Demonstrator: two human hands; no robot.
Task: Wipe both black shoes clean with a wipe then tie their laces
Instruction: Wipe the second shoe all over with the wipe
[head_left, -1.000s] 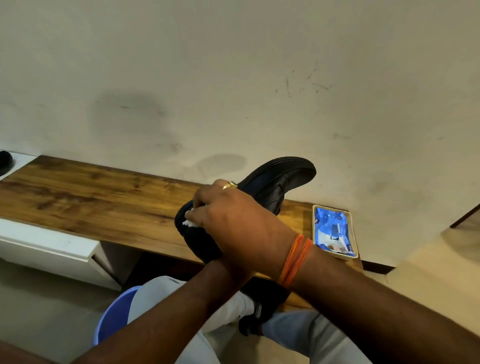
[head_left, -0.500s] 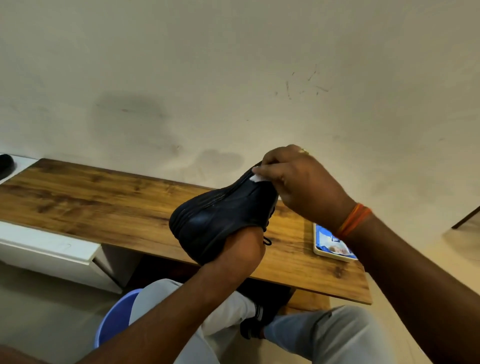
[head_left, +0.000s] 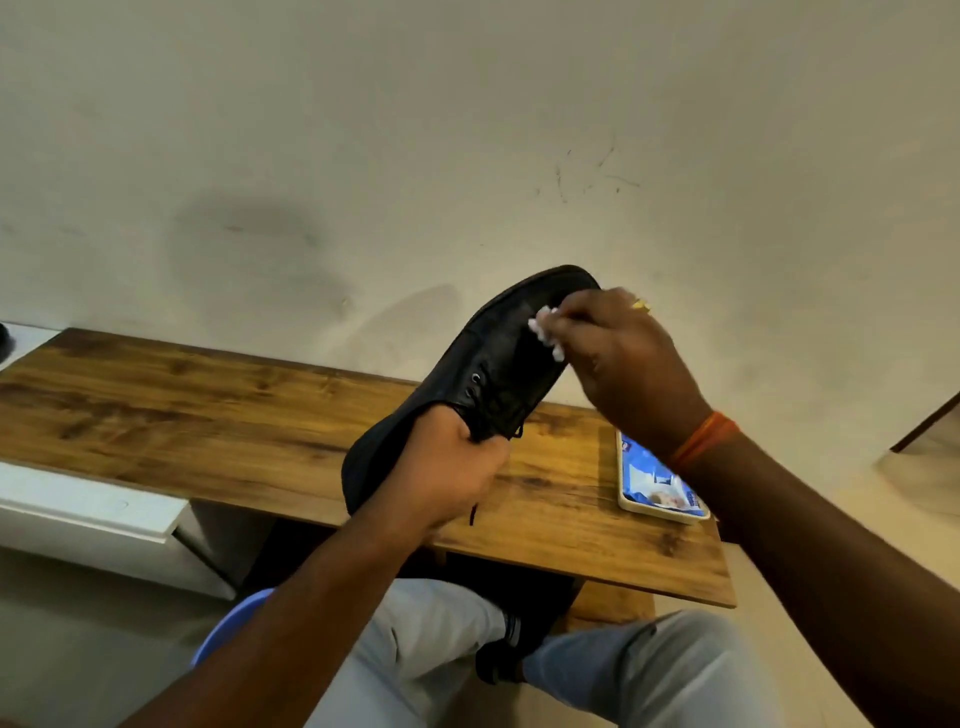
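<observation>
- Fingers (head_left: 574, 312) of the right hand (head_left: 623, 364) are being pinched narrowly around a crumpled white wipe (head_left: 545, 332), which is being pressed against the toe end of the black shoe (head_left: 493, 374).
- Fingers of the left hand (head_left: 441, 478) are being curled tightly around the heel end of the shoe, with the thumb lying by the lace eyelets.
- That shoe is being held tilted in the air above the wooden bench (head_left: 182, 405), toe raised toward the wall (head_left: 363, 130) and heel lowered toward the bench's front edge.
- A loose black lace (head_left: 472, 514) is being left hanging below the left hand, in front of the bench top.
- A blue pack (head_left: 654, 483) is lying flat on the bench at its right end, partly hidden by the right wrist.
- An orange thread band (head_left: 701, 439) is being worn on the right wrist, and a gold ring (head_left: 641, 305) on that hand.
- A second dark shoe (head_left: 498, 660) is being glimpsed under the bench, between the knees in grey trousers (head_left: 441, 649).
</observation>
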